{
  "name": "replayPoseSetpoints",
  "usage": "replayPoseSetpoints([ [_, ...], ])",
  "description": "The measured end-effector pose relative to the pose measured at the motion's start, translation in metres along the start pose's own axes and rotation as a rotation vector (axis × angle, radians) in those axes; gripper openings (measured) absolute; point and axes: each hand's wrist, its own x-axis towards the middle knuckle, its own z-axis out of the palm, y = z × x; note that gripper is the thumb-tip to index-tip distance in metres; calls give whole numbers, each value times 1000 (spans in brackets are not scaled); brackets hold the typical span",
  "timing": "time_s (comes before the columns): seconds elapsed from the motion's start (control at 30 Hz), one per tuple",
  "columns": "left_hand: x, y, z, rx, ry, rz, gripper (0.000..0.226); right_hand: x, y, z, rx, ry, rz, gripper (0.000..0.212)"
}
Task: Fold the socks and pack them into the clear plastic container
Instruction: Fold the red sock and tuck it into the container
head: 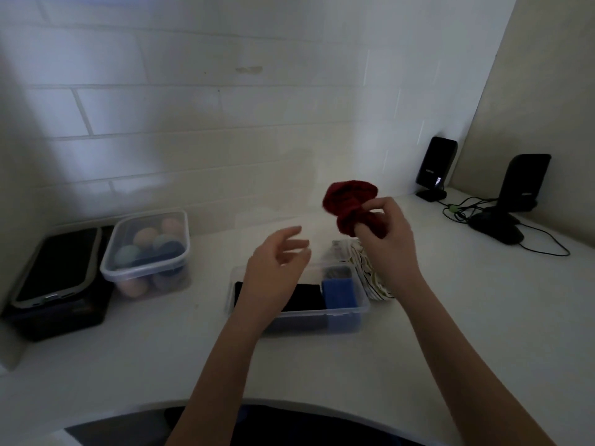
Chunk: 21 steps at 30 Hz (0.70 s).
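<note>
Above the white counter [322, 365], the right hand [386, 230] pinches a bunched dark-red sock [349, 197] at 1 o'clock of the clear plastic container [360, 309]; left hand [273, 268] hovers, fingers loosely spread, empty.

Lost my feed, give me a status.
Right hand gripping red sock, raised. Left hand open, empty, over clear container. Black and blue socks inside. Nothing blocking.

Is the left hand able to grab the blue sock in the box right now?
Probably yes. The left hand is open and empty, hovering over the clear container, which has no lid on. The blue sock sits at the box's right end with nothing covering it. The right hand is busy holding the red sock.
</note>
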Motion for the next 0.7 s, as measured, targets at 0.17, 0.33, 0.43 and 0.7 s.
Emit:
replayPoseSetpoints([
  [0.17, 11, 14, -2, -497, -126, -287, 33, -29, -19, 8, 210, -359, 101, 18],
  [0.33, 8, 13, -10, -968, -183, -467, 26, -39, -21, 10, 387, -353, 230, 12],
  [0.43, 4, 13, -10, -960, -217, -457, 17, -42, -20, 12, 276, -305, 167, 10],
  [0.7, -4, 22, -13, -418, 4, -175, 16, -50, -25, 23, -137, -465, -36, 26],
])
